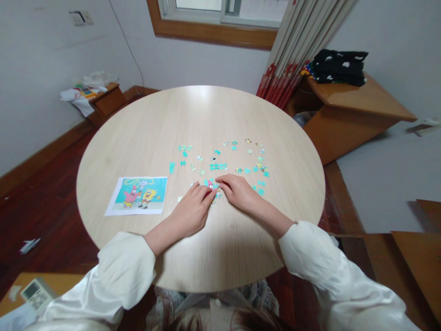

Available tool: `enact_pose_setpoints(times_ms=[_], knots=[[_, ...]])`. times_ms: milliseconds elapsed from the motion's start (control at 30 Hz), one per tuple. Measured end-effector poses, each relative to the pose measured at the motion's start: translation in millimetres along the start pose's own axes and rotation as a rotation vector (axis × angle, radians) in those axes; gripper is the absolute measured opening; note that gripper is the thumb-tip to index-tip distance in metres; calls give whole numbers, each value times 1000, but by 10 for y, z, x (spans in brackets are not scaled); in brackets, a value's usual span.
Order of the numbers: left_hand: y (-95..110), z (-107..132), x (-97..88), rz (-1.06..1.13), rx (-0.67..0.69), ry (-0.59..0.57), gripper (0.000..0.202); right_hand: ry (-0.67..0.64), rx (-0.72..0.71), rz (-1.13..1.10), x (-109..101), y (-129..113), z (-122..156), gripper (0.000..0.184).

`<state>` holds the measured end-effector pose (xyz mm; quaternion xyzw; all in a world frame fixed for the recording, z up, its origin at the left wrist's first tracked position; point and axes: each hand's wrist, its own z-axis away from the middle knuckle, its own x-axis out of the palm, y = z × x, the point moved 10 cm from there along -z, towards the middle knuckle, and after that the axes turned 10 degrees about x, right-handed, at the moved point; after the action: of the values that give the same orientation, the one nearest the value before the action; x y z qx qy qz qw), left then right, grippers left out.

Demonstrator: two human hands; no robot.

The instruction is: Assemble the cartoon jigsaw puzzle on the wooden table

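Both my hands meet over a small cluster of colourful jigsaw puzzle pieces (210,184), teal with a pink figure, near the middle of the round table. My left hand (191,211) comes in from the lower left, thumb and index finger closed together at the cluster's near left edge. On the other side, the bent fingers of my right hand (237,191) pinch at its right edge. My fingers partly cover the pieces there. Just beyond lies a joined teal strip (218,167). To the left, a printed reference picture (139,196) of cartoon characters lies flat.
Loose puzzle pieces lie scattered behind and to the right, such as a teal piece (261,191) and a dark piece (213,159). The round table (203,253) has a wooden cabinet (358,110) at its right. A curtain (292,50) hangs by the window.
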<state>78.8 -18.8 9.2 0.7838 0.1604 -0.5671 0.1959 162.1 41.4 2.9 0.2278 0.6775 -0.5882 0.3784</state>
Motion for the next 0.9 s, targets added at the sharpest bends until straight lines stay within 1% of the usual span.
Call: enact_pose_setpoints(times_ms=[100,167,233,400,633,767,900], knots=[[2,-6,13,10,-11,-10,41,2,-100,-3,24,-41,108,33],[-2,-5,21,15,-16,-8,42,1,-165,28,64,-69,188,36],[-6,-5,24,20,-21,1,43,15,-199,69,105,-76,242,37],[5,-9,14,9,-13,10,41,51,-204,118,149,-56,260,36],[3,7,-20,17,11,42,42,85,-214,-16,20,-33,272,44],[-16,18,-51,73,5,76,46,81,-247,68,89,-55,280,38],[-44,35,-68,136,-8,91,45,81,-250,122,142,-56,279,38]])
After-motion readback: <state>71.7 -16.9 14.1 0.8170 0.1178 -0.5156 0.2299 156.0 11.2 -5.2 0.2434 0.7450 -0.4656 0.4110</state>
